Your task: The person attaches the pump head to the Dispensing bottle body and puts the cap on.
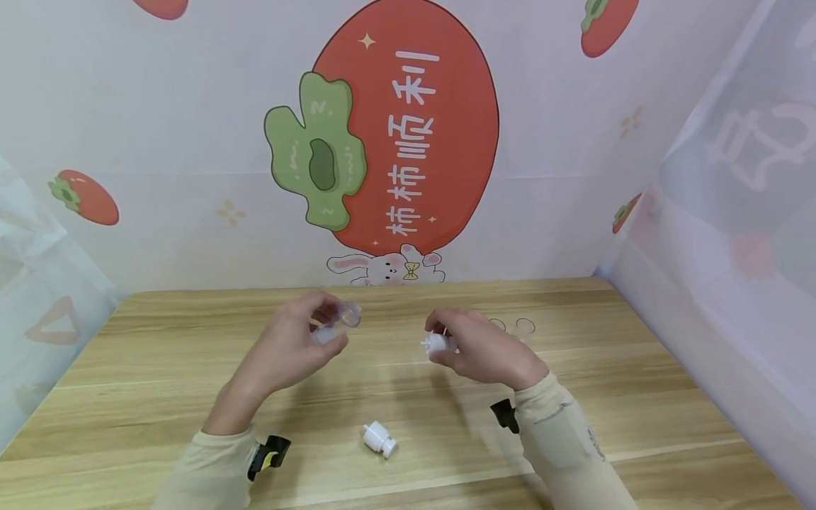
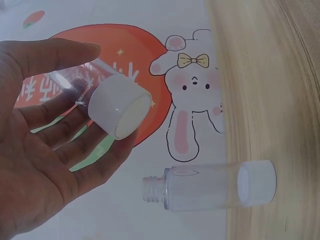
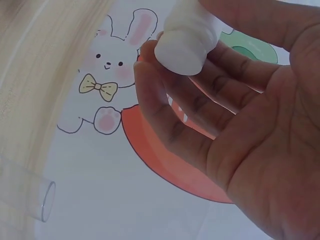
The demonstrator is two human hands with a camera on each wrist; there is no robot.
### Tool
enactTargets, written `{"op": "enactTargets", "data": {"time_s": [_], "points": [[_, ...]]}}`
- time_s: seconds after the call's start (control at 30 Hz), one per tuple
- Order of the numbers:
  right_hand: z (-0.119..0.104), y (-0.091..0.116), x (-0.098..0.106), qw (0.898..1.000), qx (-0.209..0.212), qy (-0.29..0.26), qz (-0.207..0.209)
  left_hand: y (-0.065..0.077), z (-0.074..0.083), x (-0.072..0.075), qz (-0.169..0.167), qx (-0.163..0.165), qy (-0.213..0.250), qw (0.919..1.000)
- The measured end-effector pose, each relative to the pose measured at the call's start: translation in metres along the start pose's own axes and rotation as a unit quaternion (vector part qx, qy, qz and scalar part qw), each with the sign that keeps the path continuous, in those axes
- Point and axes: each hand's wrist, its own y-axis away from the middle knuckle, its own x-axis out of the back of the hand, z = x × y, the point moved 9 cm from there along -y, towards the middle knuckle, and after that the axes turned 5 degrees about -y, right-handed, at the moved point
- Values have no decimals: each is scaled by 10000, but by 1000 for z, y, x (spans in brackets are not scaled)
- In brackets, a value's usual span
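Observation:
My left hand (image 1: 290, 347) holds a clear bottle (image 2: 119, 106) with a white base, thumb on one side and fingers on the other. The bottle is tilted, its base towards the left wrist camera. Beside it in that view, a second clear bottle (image 2: 200, 187) stands upright on the table with a bare threaded neck. Between the thumb and fingers of my right hand (image 1: 484, 347) is a white pump head (image 1: 437, 343), seen from its flat round end in the right wrist view. Another white pump head (image 1: 380, 439) lies on its side on the table, between my forearms.
Two clear tubes stand behind my right hand, showing mostly as thin rims; one clear tube (image 3: 22, 192) is in the right wrist view. The wooden table (image 1: 191, 354) ends at a back wall (image 1: 204, 142) hung with printed cloth, with more cloth at both sides.

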Motion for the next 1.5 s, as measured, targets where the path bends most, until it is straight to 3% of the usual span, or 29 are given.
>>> {"op": "enactTargets", "data": {"time_s": [0.4, 0.8, 1.13, 1.5], "points": [[-3, 1, 9, 9990, 350, -82, 256, 3, 3, -12, -331, -87, -413, 9986], [-5, 3, 18, 9965, 570, -252, 560, 4, 5, -15, -431, -92, -487, 9978], [-2, 5, 23, 9895, 657, -1090, 683, 4, 6, -16, -442, -154, -543, 9974], [3, 5, 29, 9813, 626, -1588, 890, 4, 6, -19, -465, -143, -587, 9971]]}}
